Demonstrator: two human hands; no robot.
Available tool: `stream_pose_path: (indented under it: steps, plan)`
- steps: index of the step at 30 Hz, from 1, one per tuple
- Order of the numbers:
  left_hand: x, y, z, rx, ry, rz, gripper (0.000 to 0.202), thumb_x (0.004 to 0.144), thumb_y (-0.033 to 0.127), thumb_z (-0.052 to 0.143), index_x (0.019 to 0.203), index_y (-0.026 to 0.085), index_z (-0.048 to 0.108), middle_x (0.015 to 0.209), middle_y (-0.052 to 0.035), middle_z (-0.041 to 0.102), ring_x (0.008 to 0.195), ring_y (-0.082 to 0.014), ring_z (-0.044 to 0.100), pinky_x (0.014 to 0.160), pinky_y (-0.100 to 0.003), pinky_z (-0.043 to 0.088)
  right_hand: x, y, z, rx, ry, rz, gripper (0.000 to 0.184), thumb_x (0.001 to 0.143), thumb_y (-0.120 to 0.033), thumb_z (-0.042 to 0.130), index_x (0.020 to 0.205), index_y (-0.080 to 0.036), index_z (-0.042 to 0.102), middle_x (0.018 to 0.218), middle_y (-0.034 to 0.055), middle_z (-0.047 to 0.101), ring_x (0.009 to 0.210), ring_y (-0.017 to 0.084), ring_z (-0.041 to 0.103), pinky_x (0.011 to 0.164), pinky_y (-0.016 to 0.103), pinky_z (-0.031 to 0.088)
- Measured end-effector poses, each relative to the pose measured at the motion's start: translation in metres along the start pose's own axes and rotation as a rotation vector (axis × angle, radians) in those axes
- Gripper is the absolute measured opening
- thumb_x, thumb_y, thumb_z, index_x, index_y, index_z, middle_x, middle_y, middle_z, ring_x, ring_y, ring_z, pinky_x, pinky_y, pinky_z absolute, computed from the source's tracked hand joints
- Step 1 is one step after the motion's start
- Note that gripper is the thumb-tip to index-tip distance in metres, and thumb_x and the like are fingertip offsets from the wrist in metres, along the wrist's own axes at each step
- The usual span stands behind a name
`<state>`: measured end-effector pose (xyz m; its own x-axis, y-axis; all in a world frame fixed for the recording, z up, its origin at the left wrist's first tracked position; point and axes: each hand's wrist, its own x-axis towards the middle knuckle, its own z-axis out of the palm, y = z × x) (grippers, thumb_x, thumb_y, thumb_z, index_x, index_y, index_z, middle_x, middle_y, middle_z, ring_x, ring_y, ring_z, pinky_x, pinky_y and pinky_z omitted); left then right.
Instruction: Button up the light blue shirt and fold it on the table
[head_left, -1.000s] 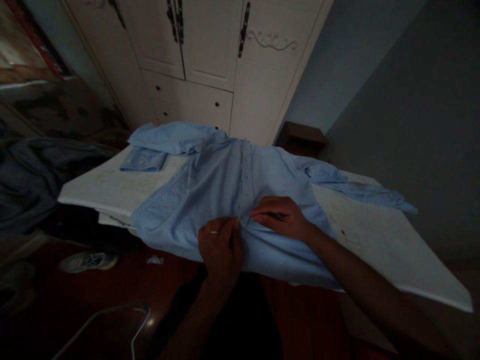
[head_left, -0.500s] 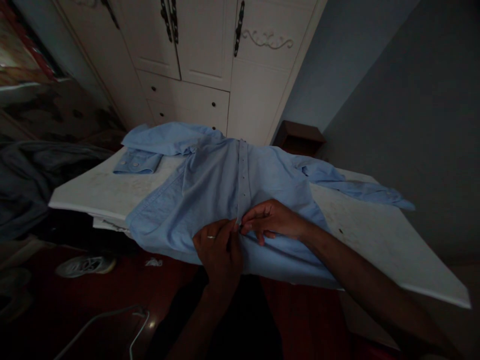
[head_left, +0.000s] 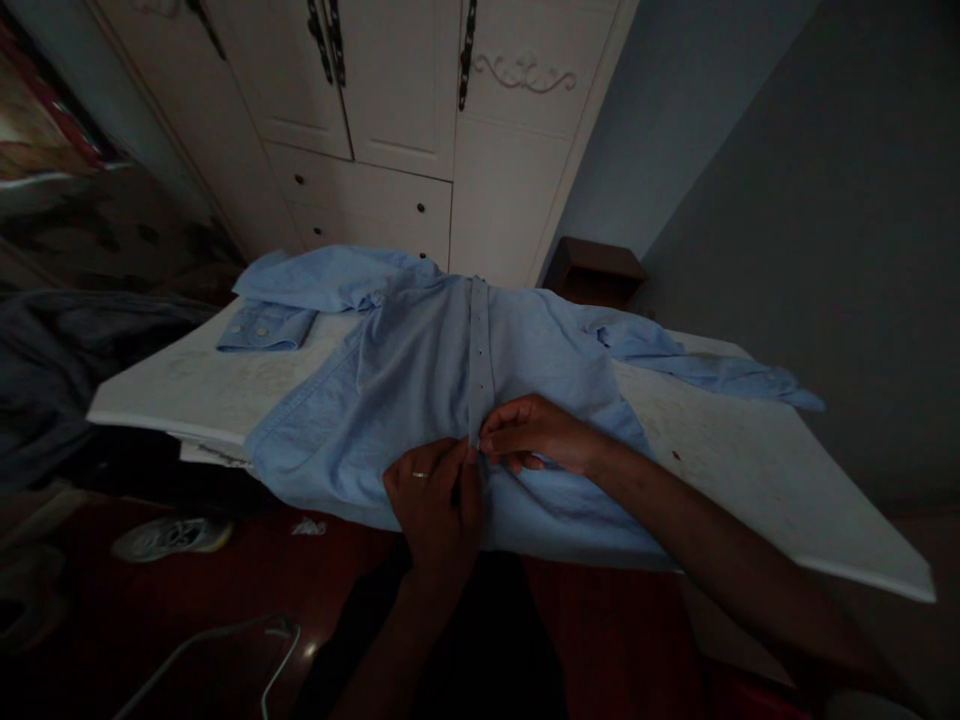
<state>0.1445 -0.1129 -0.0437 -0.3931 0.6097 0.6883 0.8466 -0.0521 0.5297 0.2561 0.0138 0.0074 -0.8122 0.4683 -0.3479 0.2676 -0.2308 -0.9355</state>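
The blue shirt (head_left: 412, 350) lies spread across the white board (head_left: 757, 470). At its front strip (head_left: 480, 360), near side, the left hand (head_left: 437, 497) pinches cloth between thumb and forefinger. The right hand (head_left: 536, 433) also pinches there; whether a button is inside, I cannot tell.

Beyond the far edge of the board (head_left: 757, 480) stands a wardrobe (head_left: 401, 95); a shoe (head_left: 172, 538) lies below the left corner.
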Motion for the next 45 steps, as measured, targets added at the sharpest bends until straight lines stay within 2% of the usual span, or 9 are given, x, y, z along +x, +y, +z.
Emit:
stream_pose_path:
  steps: [6,10,14,18,24,30,34,39,45]
  plan:
    - [0.0,-0.002,-0.002,-0.041,-0.016,-0.013,0.012,0.09,0.024,0.055,0.094,0.019,0.066,0.089,-0.0051,0.069,0.085,-0.0193,0.062,0.082,-0.039,0.044,-0.001,-0.001,0.001,-0.014,0.021,-0.005,0.01,0.067,-0.022,0.07,0.071,-0.014,0.068,0.055,-0.0042,0.062,0.041,0.003,0.05,0.032,0.012,0.03]
    - [0.005,-0.003,-0.006,-0.101,-0.031,-0.107,0.012,0.089,0.029,0.058,0.091,0.02,0.066,0.087,-0.0038,0.069,0.083,-0.0181,0.063,0.081,-0.037,0.046,-0.001,-0.001,0.002,-0.019,0.024,-0.009,0.01,0.067,-0.022,0.07,0.07,-0.013,0.068,0.055,-0.004,0.062,0.041,0.004,0.05,0.033,0.013,0.03]
    - [0.014,-0.003,-0.012,-0.139,-0.109,-0.166,0.012,0.087,0.029,0.06,0.081,0.021,0.067,0.079,-0.0008,0.069,0.078,-0.0175,0.064,0.079,-0.035,0.047,-0.001,-0.001,0.001,-0.031,0.025,-0.024,0.007,0.067,-0.02,0.068,0.07,-0.013,0.068,0.055,-0.0043,0.062,0.041,0.004,0.05,0.033,0.013,0.031]
    - [0.018,-0.002,-0.016,-0.121,-0.172,-0.201,0.013,0.088,0.028,0.058,0.08,0.021,0.067,0.08,-0.0015,0.069,0.079,-0.0181,0.063,0.079,-0.036,0.047,-0.001,0.0,0.003,-0.06,0.043,-0.034,0.006,0.068,-0.018,0.065,0.071,-0.014,0.069,0.056,-0.0041,0.062,0.042,0.004,0.052,0.033,0.013,0.031]
    - [0.014,0.0,-0.015,-0.101,-0.142,-0.193,0.012,0.089,0.027,0.055,0.086,0.021,0.066,0.082,-0.0024,0.071,0.08,-0.0195,0.065,0.079,-0.037,0.048,0.0,0.0,0.005,-0.093,0.075,-0.018,0.006,0.069,-0.017,0.064,0.071,-0.014,0.068,0.057,-0.0039,0.062,0.043,0.004,0.053,0.032,0.012,0.03]
    - [0.012,-0.002,-0.013,-0.174,-0.132,-0.421,0.013,0.082,0.035,0.063,0.083,0.023,0.067,0.08,-0.0003,0.07,0.08,-0.0193,0.064,0.073,-0.033,0.049,0.001,0.002,0.004,-0.136,0.059,-0.04,0.009,0.069,-0.021,0.064,0.073,-0.013,0.068,0.058,-0.0031,0.062,0.045,0.005,0.054,0.033,0.013,0.033]
    - [0.012,-0.003,-0.013,-0.221,-0.153,-0.483,0.012,0.081,0.034,0.063,0.086,0.023,0.065,0.083,-0.0001,0.069,0.082,-0.0191,0.064,0.074,-0.033,0.049,0.002,0.005,0.005,-0.133,0.066,-0.05,0.012,0.07,-0.023,0.066,0.076,-0.013,0.068,0.062,-0.0018,0.064,0.048,0.007,0.057,0.033,0.013,0.034]
    - [0.009,-0.002,-0.009,-0.225,-0.101,-0.5,0.013,0.081,0.035,0.063,0.084,0.022,0.061,0.085,-0.0009,0.069,0.084,-0.0192,0.063,0.076,-0.033,0.049,0.002,0.008,0.007,-0.116,0.04,-0.032,0.021,0.066,-0.03,0.075,0.077,-0.014,0.067,0.064,-0.0012,0.065,0.05,0.009,0.061,0.034,0.014,0.037]
    - [0.004,-0.004,-0.005,-0.238,-0.104,-0.506,0.012,0.082,0.034,0.063,0.083,0.022,0.06,0.088,-0.0016,0.07,0.087,-0.02,0.064,0.077,-0.035,0.049,0.001,0.007,0.011,-0.169,0.117,-0.03,0.028,0.065,-0.037,0.079,0.073,-0.014,0.066,0.064,-0.0005,0.066,0.047,0.008,0.06,0.031,0.013,0.031]
